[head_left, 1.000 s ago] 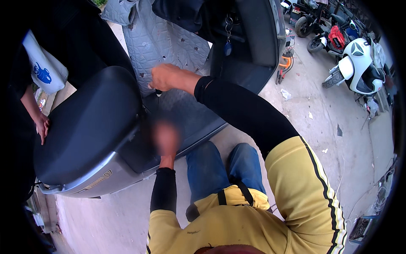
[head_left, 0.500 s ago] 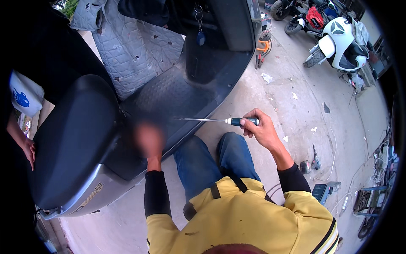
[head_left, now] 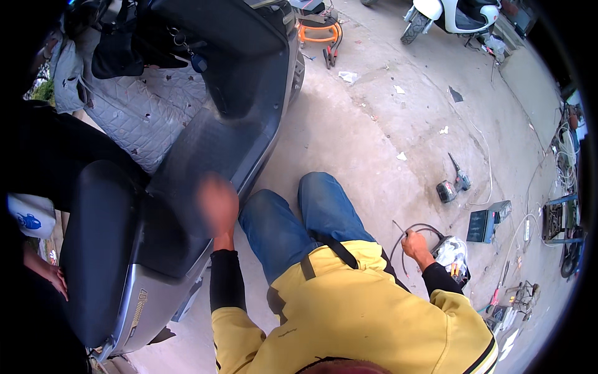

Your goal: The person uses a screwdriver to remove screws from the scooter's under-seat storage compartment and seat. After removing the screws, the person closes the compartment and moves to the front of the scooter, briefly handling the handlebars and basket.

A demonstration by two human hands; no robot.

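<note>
My left hand (head_left: 218, 202) is a blur above the scooter's dark footboard (head_left: 208, 140), near the front of the seat (head_left: 103, 243); its fingers cannot be made out. Low on my right side, my right hand (head_left: 417, 246) is closed, with the thin shaft of a screwdriver (head_left: 398, 226) poking out past the fingers. The handle is hidden in the grip. Beside that hand are a looped black cable (head_left: 430, 225) and a bag (head_left: 453, 255) with tools in it.
Another person's hand (head_left: 56, 277) rests by the seat's left side. A quilted grey cover (head_left: 143, 115) hangs over the scooter's front. On the ground to the right lie a cordless power tool (head_left: 453, 187) and a dark box-shaped battery (head_left: 479, 225). A white scooter (head_left: 461, 15) stands farther off.
My right hand has moved down and right with the screwdriver, away from the footboard to beside the bag. The view has swung right. My left hand stays over the footboard.
</note>
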